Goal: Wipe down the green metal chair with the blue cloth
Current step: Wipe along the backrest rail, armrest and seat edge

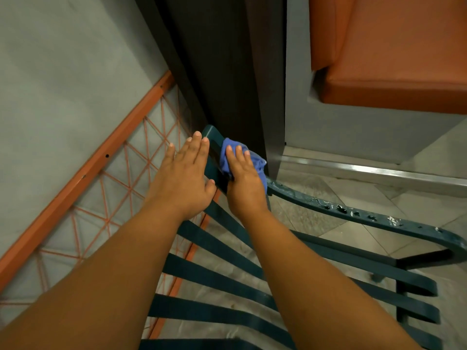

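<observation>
Right hand (243, 178) presses the blue cloth (255, 161) flat on the green chair (353, 215) rail near its top corner, fingers spread. Left hand (188, 173) open, bracing just beside. Best: keep firm pressure, drag along toward the chipped, speckled stretch.

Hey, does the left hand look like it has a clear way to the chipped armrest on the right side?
Probably not directly. The left hand lies flat by the green chair frame, and the right hand with the blue cloth sits between it and the chipped armrest. It would have to cross over that arm.
</observation>
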Motion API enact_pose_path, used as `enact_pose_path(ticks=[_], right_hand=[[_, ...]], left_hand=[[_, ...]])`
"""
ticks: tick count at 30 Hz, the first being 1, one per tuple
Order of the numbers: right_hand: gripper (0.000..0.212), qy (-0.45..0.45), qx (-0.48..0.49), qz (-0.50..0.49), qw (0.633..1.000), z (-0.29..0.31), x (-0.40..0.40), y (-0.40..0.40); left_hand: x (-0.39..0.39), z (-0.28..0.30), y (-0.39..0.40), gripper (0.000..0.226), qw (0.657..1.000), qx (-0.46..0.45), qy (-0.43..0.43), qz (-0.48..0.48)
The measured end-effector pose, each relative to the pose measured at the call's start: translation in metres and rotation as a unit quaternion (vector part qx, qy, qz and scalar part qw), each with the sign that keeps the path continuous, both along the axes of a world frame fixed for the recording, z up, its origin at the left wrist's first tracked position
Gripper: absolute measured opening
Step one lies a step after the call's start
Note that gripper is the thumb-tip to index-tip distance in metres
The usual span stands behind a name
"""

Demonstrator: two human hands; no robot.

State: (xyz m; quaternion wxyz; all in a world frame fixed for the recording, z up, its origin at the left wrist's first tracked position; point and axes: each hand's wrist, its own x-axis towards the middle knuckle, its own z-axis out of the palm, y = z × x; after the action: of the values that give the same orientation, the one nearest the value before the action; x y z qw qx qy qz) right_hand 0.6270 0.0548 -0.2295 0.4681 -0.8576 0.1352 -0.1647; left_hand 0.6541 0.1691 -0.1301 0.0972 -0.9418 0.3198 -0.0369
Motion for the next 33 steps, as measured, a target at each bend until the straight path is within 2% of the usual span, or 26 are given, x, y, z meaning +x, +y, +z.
enact_pose_path(ticks=[3,6,9,12,15,17,20,23,27,29,33], right_hand=[[0.072,0.056,-0.012,-0.028,0.998,-0.017,-0.003,-0.017],[0.062,0.121,0.033,-0.043,0.991,0.007,0.017,-0.029],[0.06,0.034,0.093,-0.002,0.995,0.029,0.019,-0.02],[0.066,-0.046,0.089,0.019,0.995,0.016,0.004,-0.006],[0.057,-0.011,0.086,-0.013,0.996,0.011,0.014,-0.018],[0.046,0.025,0.163,-0.013,0.986,0.029,0.028,-0.029],[0.037,-0.015,0.264,0.037,0.964,0.052,0.043,-0.033],[0.028,0.063,0.254,0.068,0.963,0.057,0.055,-0.038],[0.026,0.18,0.258,0.021,0.949,0.069,0.064,-0.051],[0.026,0.165,0.221,0.049,0.96,0.075,0.068,-0.048],[0.024,0.127,0.252,0.034,0.959,0.051,0.063,-0.042]], left_hand=[[0.0,0.0,0.0,0.079,1.0,0.002,-0.002,-0.001],[0.0,-0.001,0.0,0.079,1.0,-0.004,0.004,0.001],[0.002,-0.001,-0.001,0.079,1.0,-0.016,0.014,0.0],[0.001,-0.002,-0.001,0.079,1.0,-0.021,0.019,0.003],[0.002,-0.002,0.0,0.078,1.0,-0.021,0.018,0.004],[0.001,-0.002,-0.001,0.077,1.0,-0.02,0.019,0.003],[0.001,-0.002,0.0,0.076,1.0,-0.018,0.017,0.006],[0.001,-0.002,0.0,0.075,1.0,-0.021,0.019,0.005],[0.001,-0.001,0.0,0.075,1.0,-0.018,0.021,0.009],[0.001,-0.002,-0.001,0.075,1.0,-0.02,0.02,0.009],[0.0,-0.001,-0.001,0.074,0.999,-0.03,0.027,0.01]])
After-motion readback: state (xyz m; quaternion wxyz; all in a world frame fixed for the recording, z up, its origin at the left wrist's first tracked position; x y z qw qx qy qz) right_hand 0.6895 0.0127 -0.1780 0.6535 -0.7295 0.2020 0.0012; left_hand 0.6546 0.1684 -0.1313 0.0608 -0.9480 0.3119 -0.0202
